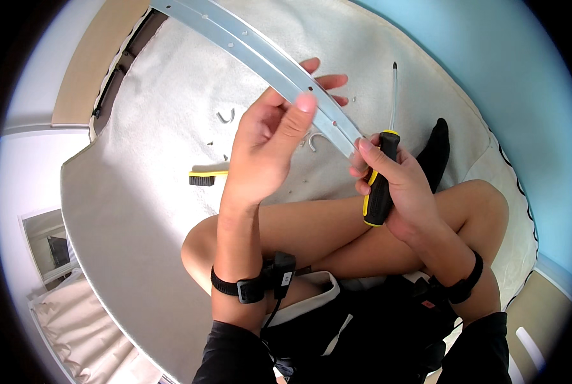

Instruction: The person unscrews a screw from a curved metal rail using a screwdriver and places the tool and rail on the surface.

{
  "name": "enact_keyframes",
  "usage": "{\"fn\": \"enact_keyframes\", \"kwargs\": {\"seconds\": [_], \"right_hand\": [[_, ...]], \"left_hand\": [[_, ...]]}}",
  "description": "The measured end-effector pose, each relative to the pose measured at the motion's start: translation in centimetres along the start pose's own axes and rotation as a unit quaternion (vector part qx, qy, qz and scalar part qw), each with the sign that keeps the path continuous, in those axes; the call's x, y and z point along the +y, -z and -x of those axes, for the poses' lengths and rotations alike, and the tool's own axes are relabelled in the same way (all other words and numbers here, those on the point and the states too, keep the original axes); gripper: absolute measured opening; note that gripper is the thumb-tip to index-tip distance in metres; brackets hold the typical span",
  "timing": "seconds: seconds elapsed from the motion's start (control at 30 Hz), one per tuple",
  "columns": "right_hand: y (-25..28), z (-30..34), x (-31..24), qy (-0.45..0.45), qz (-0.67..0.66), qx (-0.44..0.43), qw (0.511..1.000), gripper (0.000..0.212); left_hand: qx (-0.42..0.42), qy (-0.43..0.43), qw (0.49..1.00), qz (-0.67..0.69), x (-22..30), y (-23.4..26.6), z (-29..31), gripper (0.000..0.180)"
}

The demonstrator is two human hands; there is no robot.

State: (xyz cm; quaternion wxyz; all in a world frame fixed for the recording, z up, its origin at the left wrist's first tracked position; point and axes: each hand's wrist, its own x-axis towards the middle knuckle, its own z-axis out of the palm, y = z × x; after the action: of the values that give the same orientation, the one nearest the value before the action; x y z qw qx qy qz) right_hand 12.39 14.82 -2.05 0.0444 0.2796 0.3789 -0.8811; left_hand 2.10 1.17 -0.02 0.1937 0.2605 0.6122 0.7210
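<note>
A long pale metal strip point(260, 63) with a lengthwise groove and several small holes slants from the upper left toward me. My left hand point(273, 134) grips it partway along, thumb on its face and fingers behind the far edge. At the near end, my right hand point(398, 182) pinches the strip between thumb and fingers. That same hand also holds a screwdriver point(380, 179), its black and yellow handle against the palm and its shaft pointing away from me. The strip's far end runs out of view.
Small curved hooks, one of them pale point(225, 116), and small bits lie on the white cover point(145, 137). A yellow brush point(202, 178) with dark bristles rests left of my left forearm. My crossed legs point(298, 232) are beneath my arms. A blue wall point(510, 83) stands at the right.
</note>
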Motion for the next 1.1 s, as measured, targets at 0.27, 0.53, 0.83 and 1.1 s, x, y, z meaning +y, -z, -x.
{"fn": "enact_keyframes", "kwargs": {"seconds": [0.27,0.53,0.83,1.1], "right_hand": [[0.2,0.0,0.0,-0.077,-0.031,-0.045,0.996,0.018],[-0.8,0.6,-0.3,-0.137,0.052,-0.074,0.987,0.035],[-0.8,0.6,0.0,-0.127,0.051,-0.069,0.988,0.039],[-0.7,0.5,-0.2,-0.128,0.006,-0.048,0.991,0.034]], "left_hand": [[0.1,-0.049,0.987,0.112,0.4,0.4,-0.7,0.051],[0.166,-0.03,0.983,0.068,0.0,1.9,-0.4,0.024],[0.232,-0.018,0.969,0.087,0.1,2.2,-0.5,0.019],[0.211,-0.019,0.975,0.073,-0.2,2.6,-0.5,0.015]]}}
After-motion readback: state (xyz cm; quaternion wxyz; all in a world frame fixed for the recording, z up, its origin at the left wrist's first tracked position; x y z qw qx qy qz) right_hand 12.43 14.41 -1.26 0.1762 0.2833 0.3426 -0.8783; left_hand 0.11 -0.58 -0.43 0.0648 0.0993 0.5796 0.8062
